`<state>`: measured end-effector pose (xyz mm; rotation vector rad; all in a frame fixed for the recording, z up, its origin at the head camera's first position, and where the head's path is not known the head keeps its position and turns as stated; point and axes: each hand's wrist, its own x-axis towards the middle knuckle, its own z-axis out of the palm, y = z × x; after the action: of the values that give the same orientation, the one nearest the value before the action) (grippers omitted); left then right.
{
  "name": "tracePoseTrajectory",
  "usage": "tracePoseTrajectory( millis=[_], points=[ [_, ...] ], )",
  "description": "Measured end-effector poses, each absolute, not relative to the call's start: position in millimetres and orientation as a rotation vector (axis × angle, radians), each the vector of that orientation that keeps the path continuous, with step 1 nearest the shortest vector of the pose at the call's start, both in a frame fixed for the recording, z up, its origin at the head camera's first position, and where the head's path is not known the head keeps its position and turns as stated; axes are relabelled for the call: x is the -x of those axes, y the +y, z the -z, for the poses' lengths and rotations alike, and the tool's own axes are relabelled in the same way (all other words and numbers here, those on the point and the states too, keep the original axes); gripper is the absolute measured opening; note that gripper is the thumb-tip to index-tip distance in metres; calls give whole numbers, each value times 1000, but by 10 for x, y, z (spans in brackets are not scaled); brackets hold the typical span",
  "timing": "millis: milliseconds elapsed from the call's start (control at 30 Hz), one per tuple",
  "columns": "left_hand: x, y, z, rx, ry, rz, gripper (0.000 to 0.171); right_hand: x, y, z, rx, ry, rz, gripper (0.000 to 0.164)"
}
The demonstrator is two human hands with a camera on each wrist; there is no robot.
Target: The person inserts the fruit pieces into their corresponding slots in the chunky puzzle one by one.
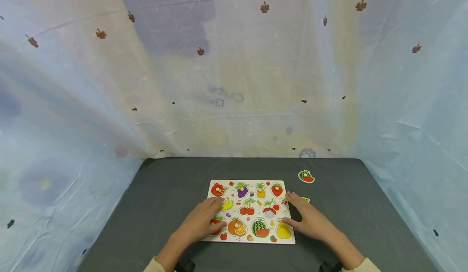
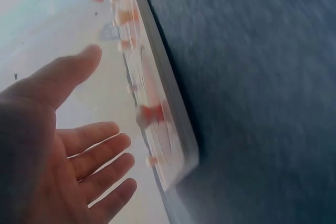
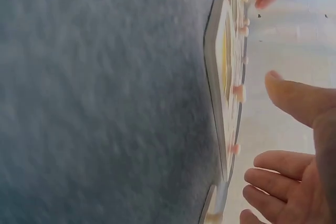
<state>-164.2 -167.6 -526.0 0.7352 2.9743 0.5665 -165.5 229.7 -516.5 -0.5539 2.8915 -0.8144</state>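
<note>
A white fruit puzzle board (image 1: 252,238) with small peg knobs lies flat on the dark table. My left hand (image 1: 201,220) is over its left edge, fingers spread and overlapping the banana (image 1: 228,204) in the head view. In the left wrist view that hand (image 2: 89,171) has straight fingers and nothing in the palm. At the board's right edge my right hand (image 1: 310,219) stretches its fingers near the strawberry (image 1: 276,189) and the pear (image 1: 283,230). The right wrist view shows this hand (image 3: 286,182) with thumb and fingers apart, holding nothing.
A loose watermelon piece (image 1: 306,176) lies on the table (image 1: 175,174) beyond the board's right corner. Another loose piece (image 1: 306,199) is mostly hidden behind my right hand. Patterned plastic sheeting (image 1: 237,130) hangs around the back and sides of the table.
</note>
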Motion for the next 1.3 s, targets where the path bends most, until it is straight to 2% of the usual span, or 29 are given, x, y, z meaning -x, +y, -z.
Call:
tracePoseTrajectory(
  millis=[533,733,1300],
  points=[
    [1574,-1872,5262,-689,2872,-533,111,1933,2477,5034,567,3028,818,76],
    [1577,-1887,5290,-640,2834,-516,123,2063,2551,5084,537,3022,820,77],
    [1555,-1847,5259,-581,2730,-594,132,2404,2740,5168,467,3072,801,71]
  ],
)
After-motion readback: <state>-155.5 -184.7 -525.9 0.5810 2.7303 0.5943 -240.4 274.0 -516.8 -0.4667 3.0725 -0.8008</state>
